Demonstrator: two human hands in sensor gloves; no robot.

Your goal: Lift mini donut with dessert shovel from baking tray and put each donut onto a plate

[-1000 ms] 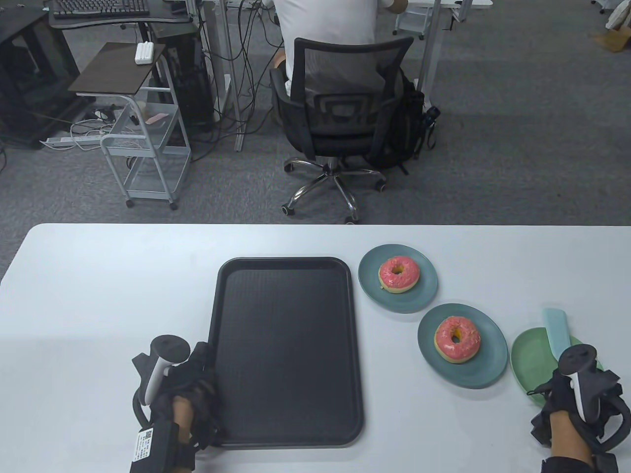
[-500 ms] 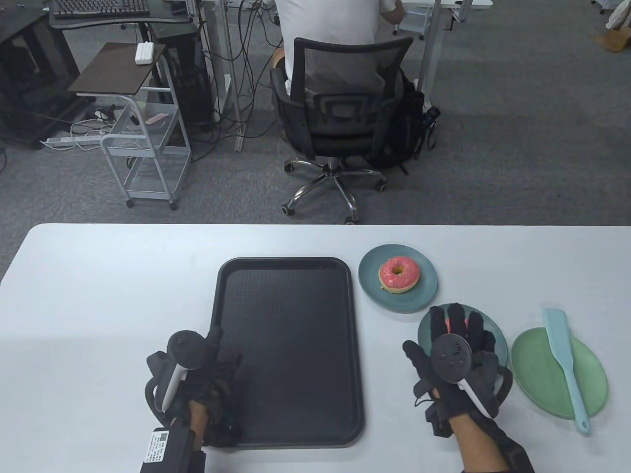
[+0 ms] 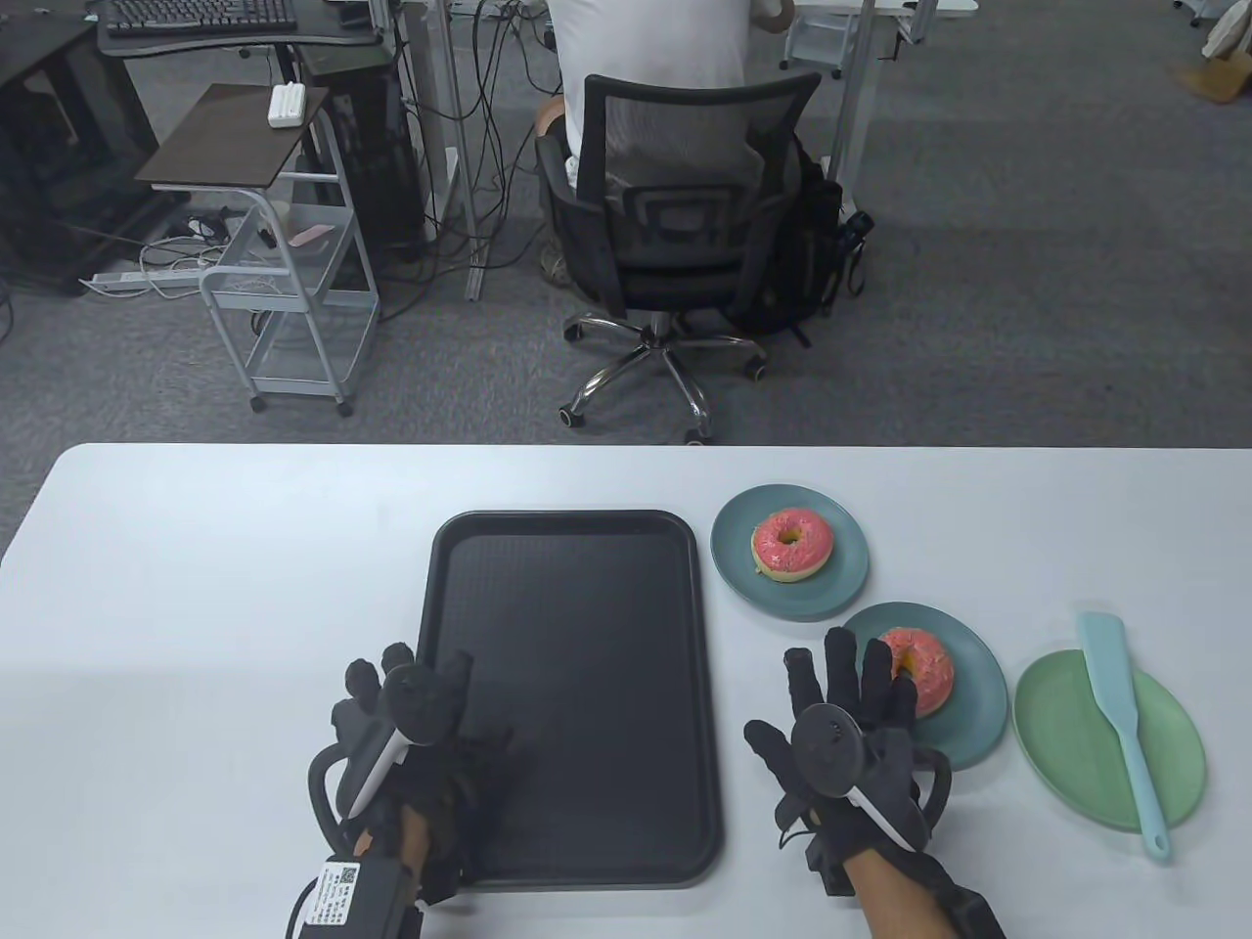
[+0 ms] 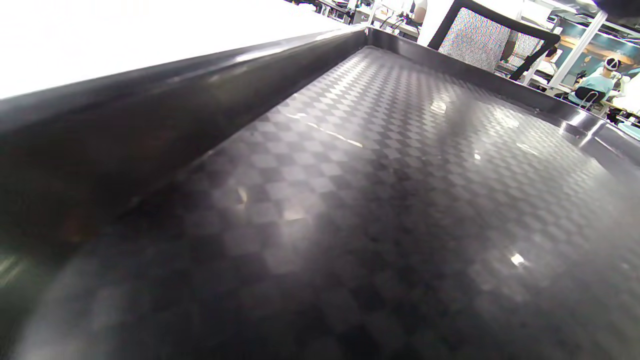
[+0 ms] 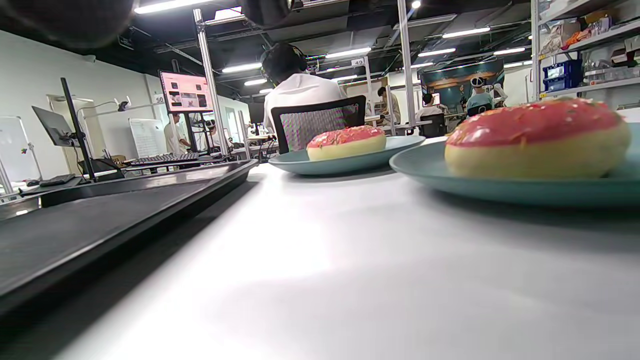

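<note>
Office bench [image 3: 245, 548], centre frame | black baking tray [image 3: 572, 685] lies bare | two pink mini donuts [image 3: 792, 544] [image 3: 924, 667] each sit on a teal plate [image 3: 849, 577] [image 3: 978, 719], right of tray | dessert shovel [image 3: 1120, 709] rests on green plate [image 3: 1061, 753], lower right | left hand [image 3: 411, 753] and right hand [image 3: 846, 743] lie flat, fingers spread, gripping nothing | transfer looks finished.

Grey carpet floor [image 3: 1027, 293]. Person sat in black mesh chair [image 3: 675, 215] at a desk; white rolling cart [image 3: 284, 293] left. Ceiling strip lights [image 5: 345, 52] were on.
</note>
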